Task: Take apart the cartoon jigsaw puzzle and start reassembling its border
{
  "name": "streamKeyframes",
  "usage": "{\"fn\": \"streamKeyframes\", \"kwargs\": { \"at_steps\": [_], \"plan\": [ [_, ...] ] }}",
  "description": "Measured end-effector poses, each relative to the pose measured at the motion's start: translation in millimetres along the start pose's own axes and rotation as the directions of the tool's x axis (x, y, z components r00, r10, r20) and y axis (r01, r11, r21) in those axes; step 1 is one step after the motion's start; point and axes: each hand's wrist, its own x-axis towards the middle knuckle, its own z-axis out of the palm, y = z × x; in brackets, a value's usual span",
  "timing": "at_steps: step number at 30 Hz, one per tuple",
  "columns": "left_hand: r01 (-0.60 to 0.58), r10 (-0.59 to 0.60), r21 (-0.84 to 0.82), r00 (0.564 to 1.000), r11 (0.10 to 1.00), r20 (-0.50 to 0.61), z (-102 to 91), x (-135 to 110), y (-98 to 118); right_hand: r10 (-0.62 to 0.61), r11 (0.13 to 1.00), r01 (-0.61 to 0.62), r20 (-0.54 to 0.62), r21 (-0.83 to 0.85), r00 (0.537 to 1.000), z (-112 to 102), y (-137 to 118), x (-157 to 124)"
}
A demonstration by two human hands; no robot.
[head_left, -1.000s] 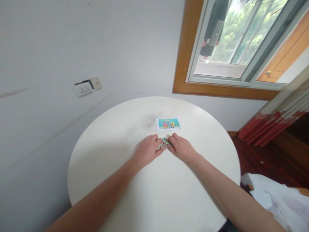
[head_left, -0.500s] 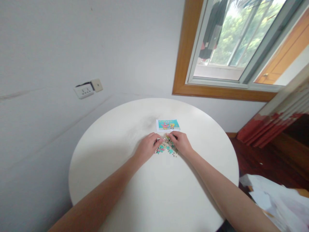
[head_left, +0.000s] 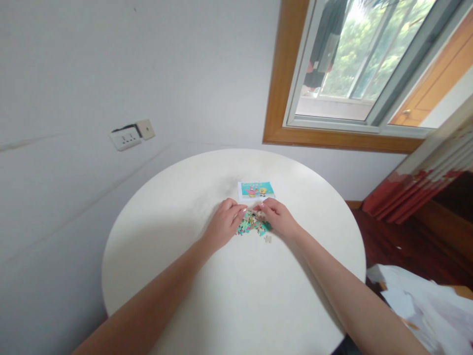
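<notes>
A small heap of jigsaw pieces (head_left: pixel 252 223), mostly turquoise and pale with dark bits, lies on the round white table (head_left: pixel 236 296). My left hand (head_left: pixel 224 223) rests at the heap's left edge, its fingers bent inward and thumb close to the fingertips. From the right, my right hand (head_left: pixel 278 217) reaches over the far side, thumb and forefinger drawn together. Whatever lies between either hand's fingertips is too small to make out. Just behind the hands lies a picture card (head_left: pixel 256 190) with a pink and a yellow cartoon figure on turquoise.
A few pale pieces (head_left: pixel 268 239) lie apart, nearer me. A wall with a socket (head_left: pixel 126 138) rises behind the table, and a wood-framed window (head_left: pixel 332 74) is at the back right. White papers or bags (head_left: pixel 417 305) are beside the table at lower right.
The pieces, earlier split by a gap on the near side, now lie closer together in one heap. Both hands' fingertips have shifted slightly, and the view has moved a little.
</notes>
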Motion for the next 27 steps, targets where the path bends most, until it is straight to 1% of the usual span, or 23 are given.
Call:
{"fn": "streamKeyframes", "kwargs": {
  "at_steps": [3,7,10,13,15,18,21,22,23,25,27],
  "plan": [
    [0.015,-0.015,0.018,1.000,1.000,-0.015,-2.4,0,-3,0.059,0.998,-0.058,-0.015,0.038,0.998,-9,-4,-4],
    [0.062,-0.064,-0.060,0.998,0.996,-0.018,-2.3,-5,-7,0.124,0.990,-0.120,-0.057,0.069,0.991,-20,-6,-10],
    [0.110,-0.108,-0.132,0.994,0.985,0.029,1.1,-9,-9,0.235,0.955,-0.203,-0.133,0.215,0.963,-20,-3,-12],
    [0.156,-0.144,-0.194,0.987,0.968,0.076,7.0,-11,-7,0.372,0.872,-0.292,-0.144,0.393,0.917,-6,0,-13],
    [0.193,-0.182,-0.260,0.981,0.946,0.067,11.3,-10,-3,0.423,0.837,-0.319,-0.155,0.444,0.893,9,0,-15],
    [0.262,-0.273,-0.405,0.961,0.876,0.031,17.8,-6,6,0.383,0.865,-0.258,-0.235,0.432,0.893,34,-7,-16],
    [0.265,-0.334,-0.500,0.941,0.824,-0.051,25.7,0,16,0.304,0.896,-0.184,-0.257,0.405,0.917,53,-20,-15],
    [0.267,-0.362,-0.520,0.928,0.812,-0.088,28.7,2,19,0.287,0.894,-0.162,-0.256,0.419,0.923,57,-24,-14],
    [0.284,-0.407,-0.543,0.906,0.790,-0.118,31.6,5,22,0.285,0.882,-0.146,-0.260,0.447,0.923,59,-27,-14],
    [0.351,-0.531,-0.597,0.834,0.722,-0.152,36.1,12,25,0.330,0.827,-0.137,-0.273,0.545,0.904,60,-30,-12],
    [0.396,-0.623,-0.633,0.761,0.665,-0.180,36.9,17,24,0.402,0.742,-0.130,-0.281,0.658,0.871,52,-28,-10]
  ]
}}
